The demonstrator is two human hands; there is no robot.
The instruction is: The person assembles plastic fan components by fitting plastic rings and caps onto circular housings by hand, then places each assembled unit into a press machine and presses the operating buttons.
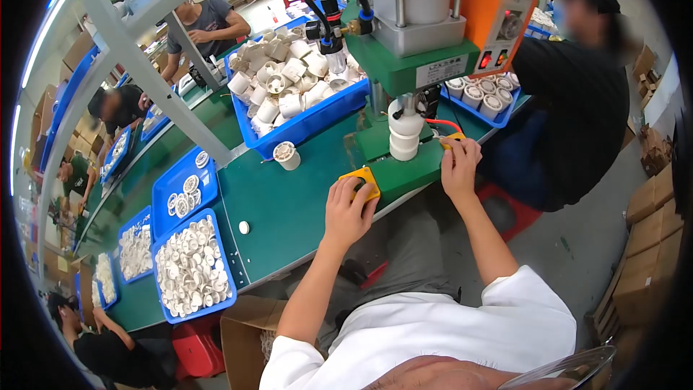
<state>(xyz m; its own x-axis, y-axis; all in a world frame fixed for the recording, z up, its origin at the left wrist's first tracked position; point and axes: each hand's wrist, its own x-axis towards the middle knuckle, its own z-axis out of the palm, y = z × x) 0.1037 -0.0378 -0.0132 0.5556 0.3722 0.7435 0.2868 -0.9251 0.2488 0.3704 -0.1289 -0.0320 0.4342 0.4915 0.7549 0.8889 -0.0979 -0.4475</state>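
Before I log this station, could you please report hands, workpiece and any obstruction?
Left hand on one square yellow button box; right hand on a second box. White cylindrical plastic piece upright beneath the green metal press head. No obstruction visible.

Light was bright & fairly even — ceiling tubes (49, 34) glared at upper L. Fisheye distortion bowed the metal frame (189, 109), w/ corners gone black; center looked sharp — co-worker's head (590, 20) at R was blurred.
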